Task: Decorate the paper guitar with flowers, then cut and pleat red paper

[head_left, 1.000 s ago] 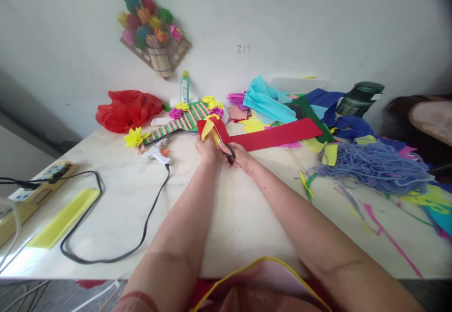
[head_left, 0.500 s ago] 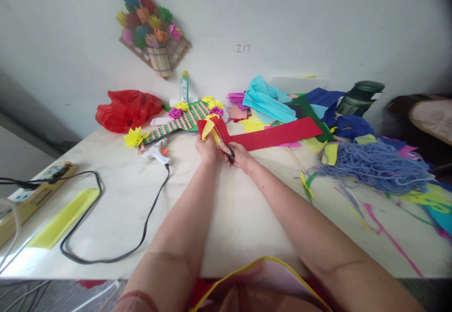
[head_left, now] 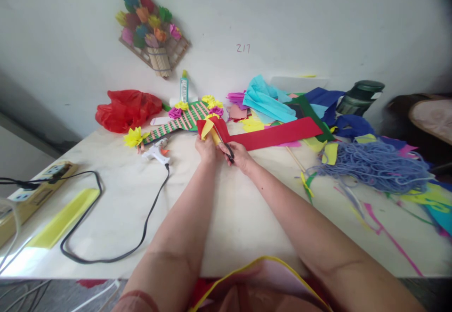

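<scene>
Scissors point(head_left: 224, 146) sit in the right hand point(head_left: 240, 155), fingers closed through the dark handles, blades slanting up and to the left toward the far wall. Both forearms stretch straight out over the table point(head_left: 226, 217), wrists close together. The left hand point(head_left: 206, 148) has its grip pinched shut on a folded yellow paper piece point(head_left: 209, 129), held upright just beside the blades. Behind it, the red paper strip point(head_left: 275, 135) lies flat, its long axis running rightward across the table.
</scene>
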### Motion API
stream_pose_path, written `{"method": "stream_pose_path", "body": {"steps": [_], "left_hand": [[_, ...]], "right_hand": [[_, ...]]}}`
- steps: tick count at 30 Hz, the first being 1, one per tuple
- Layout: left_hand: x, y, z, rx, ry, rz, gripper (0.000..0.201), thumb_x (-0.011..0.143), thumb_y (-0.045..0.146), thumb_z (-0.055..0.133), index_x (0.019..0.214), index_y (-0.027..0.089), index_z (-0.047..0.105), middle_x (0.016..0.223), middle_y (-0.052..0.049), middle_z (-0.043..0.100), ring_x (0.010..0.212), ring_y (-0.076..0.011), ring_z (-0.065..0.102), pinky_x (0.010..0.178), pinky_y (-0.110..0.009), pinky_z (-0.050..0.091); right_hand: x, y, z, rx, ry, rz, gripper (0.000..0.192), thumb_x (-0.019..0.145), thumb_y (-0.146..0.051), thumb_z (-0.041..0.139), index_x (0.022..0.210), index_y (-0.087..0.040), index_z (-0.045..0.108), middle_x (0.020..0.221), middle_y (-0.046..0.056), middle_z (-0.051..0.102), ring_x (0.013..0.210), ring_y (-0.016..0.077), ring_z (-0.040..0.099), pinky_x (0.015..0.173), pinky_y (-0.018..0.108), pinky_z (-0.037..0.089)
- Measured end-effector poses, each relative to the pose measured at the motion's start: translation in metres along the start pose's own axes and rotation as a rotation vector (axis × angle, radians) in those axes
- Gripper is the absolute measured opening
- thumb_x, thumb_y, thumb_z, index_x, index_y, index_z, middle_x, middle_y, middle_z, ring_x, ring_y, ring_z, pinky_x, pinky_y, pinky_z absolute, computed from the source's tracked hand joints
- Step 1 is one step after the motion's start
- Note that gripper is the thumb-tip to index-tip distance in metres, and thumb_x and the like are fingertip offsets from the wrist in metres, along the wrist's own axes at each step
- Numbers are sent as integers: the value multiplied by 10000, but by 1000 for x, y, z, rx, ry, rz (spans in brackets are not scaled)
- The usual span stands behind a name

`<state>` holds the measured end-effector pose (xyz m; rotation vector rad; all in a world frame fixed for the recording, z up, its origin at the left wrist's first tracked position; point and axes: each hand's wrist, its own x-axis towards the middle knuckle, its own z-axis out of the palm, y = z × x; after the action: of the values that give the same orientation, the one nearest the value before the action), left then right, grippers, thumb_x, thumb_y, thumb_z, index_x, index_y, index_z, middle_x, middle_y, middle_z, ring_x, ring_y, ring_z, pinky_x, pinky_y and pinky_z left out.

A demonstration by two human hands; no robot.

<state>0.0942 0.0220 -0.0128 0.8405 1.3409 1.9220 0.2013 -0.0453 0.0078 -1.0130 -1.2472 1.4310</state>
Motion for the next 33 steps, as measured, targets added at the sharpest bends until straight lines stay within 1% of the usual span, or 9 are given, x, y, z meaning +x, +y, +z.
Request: {"method": "stream_pose_path", "body": {"steps": [5,12,16,18,20,24,27,30,33], "left_hand": [[0,0,-1,2,9,10,259,645,337,577,801,131,567,675,-11,566,583,-112,510,555,-240,407],[5,-7,-1,-11,8,0,276,639,357,579,808,139,566,689,-16,573,601,-118,530,571,-243,414],[7,-11,-1,-31,-15,11,301,635,372,587,825,139,571,707,-23,589,611,-124,546,576,-247,422],[9,-13,-1,-29,-27,15,318,638,381,587,844,138,582,721,-29,601,631,-130,560,587,-248,428],[10,-15,-2,-22,-30,24,337,641,388,587,858,131,592,739,-40,613,651,-138,572,597,-250,434],[12,-17,-3,-23,-30,50,346,651,390,581,868,121,602,766,-54,628,667,-144,580,599,-247,440],[13,-18,-3,-23,-25,55,326,655,386,581,858,131,604,774,-54,634,689,-149,589,610,-244,444],[14,-18,-3,-31,-19,55,312,656,375,584,855,136,605,790,-60,640,703,-150,594,621,-243,446],[13,-17,-2,-34,-14,43,305,662,367,584,861,137,608,787,-59,641,700,-149,595,620,-243,445]], "right_hand": [[-1,-1,1,-19,12,-24,414,629,-524,691,772,-163,546,446,-76,469,351,48,398,336,171,327],[0,-1,2,-23,27,-11,413,622,-499,712,785,-168,527,442,-79,478,354,51,410,331,172,349],[0,-2,2,-16,24,7,414,614,-496,722,762,-168,516,434,-73,499,341,52,426,333,170,373],[0,-2,3,-10,36,15,431,605,-487,732,783,-168,504,425,-75,506,331,56,432,323,171,377],[0,-4,4,-3,55,20,480,591,-469,749,855,-172,480,417,-87,509,311,64,434,303,173,371],[-2,-8,6,12,91,20,670,570,-422,776,1068,-174,402,454,-104,531,321,95,490,297,190,396],[-2,-10,7,11,116,34,791,568,-404,782,1187,-147,361,507,-82,562,362,110,533,310,205,427],[-3,-11,7,7,130,71,945,561,-380,793,1306,-124,270,585,-47,605,377,115,545,316,219,440],[-5,-14,8,-6,141,88,988,563,-361,797,1345,-122,244,662,-5,638,391,108,548,296,201,406]]}}
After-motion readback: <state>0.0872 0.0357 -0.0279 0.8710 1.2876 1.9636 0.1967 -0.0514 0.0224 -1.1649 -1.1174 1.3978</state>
